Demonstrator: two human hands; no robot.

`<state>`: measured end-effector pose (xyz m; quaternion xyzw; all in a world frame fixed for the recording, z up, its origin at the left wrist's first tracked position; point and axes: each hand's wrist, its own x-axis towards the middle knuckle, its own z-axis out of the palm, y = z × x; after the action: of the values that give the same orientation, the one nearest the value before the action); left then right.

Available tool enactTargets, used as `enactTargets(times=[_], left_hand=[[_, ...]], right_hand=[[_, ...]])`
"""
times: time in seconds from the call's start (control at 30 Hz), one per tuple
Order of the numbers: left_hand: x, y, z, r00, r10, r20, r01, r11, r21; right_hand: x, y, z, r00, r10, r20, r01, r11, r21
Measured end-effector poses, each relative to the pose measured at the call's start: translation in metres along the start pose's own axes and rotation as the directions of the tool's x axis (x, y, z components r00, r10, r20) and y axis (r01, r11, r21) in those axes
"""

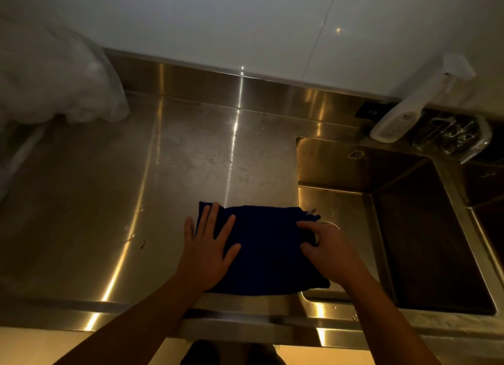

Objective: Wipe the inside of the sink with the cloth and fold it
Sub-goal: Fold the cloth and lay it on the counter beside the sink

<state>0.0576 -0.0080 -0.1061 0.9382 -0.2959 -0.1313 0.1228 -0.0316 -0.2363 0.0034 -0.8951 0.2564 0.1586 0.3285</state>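
Observation:
A dark blue cloth (266, 251) lies flat on the steel counter (136, 187), its right edge hanging a little over the sink's left rim. My left hand (208, 248) presses flat on the cloth's left end with fingers spread and straight. At the cloth's right edge my right hand (326, 248) has its fingers curled, pinching the fabric between thumb and forefinger. The steel sink (409, 228) sits to the right, deep and dark inside, with an overflow grille on its back wall.
A white spray bottle (403, 113) leans at the back right next to a wire holder (452, 133). A crumpled translucent plastic bag (54, 83) fills the back left. The counter's front edge runs just below the cloth.

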Motion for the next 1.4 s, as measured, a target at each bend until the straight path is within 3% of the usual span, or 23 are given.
enactTargets(times=[0.13,0.23,0.4,0.53,0.67,0.8,0.97,1.07,1.27,1.4], left_hand=[[-0.003,0.001,-0.025,0.975,-0.063,-0.215,0.018,0.978,-0.206],[-0.002,-0.011,-0.040,0.953,-0.117,-0.280,0.025,0.950,-0.313],[-0.001,-0.037,-0.054,0.950,-0.199,-0.240,0.037,0.838,-0.545],[-0.004,-0.045,-0.052,0.966,-0.244,-0.088,0.110,0.691,-0.714],[-0.007,-0.052,-0.048,0.941,-0.327,-0.083,0.195,0.727,-0.659],[-0.012,-0.051,-0.045,0.966,-0.203,-0.162,0.101,0.868,-0.487],[-0.020,-0.053,-0.041,0.973,-0.180,-0.146,0.145,0.963,-0.225],[-0.026,-0.054,-0.039,0.975,-0.198,-0.105,0.172,0.961,-0.216],[-0.035,-0.037,-0.029,0.993,-0.092,-0.069,0.076,0.976,-0.203],[-0.030,-0.025,-0.030,0.987,-0.124,-0.098,0.106,0.980,-0.170]], right_hand=[[-0.009,-0.049,-0.002,1.000,-0.026,0.006,0.026,0.987,-0.157],[-0.009,-0.092,0.014,0.999,-0.033,0.024,0.037,0.979,-0.201],[-0.001,-0.150,0.069,0.994,-0.040,0.103,0.056,0.986,-0.156],[-0.003,-0.167,0.114,0.969,-0.090,0.230,0.108,0.992,-0.066],[-0.004,-0.134,0.121,0.984,-0.169,-0.050,0.163,0.980,-0.110],[0.011,-0.091,0.125,0.950,-0.187,-0.251,0.115,0.955,-0.274],[0.026,-0.059,0.159,0.958,-0.244,-0.149,0.171,0.908,-0.383],[0.027,-0.052,0.173,0.955,-0.255,-0.149,0.179,0.902,-0.393],[0.027,-0.048,0.176,0.944,-0.306,-0.120,0.229,0.874,-0.428],[0.022,-0.049,0.167,0.942,-0.313,-0.124,0.231,0.868,-0.440]])
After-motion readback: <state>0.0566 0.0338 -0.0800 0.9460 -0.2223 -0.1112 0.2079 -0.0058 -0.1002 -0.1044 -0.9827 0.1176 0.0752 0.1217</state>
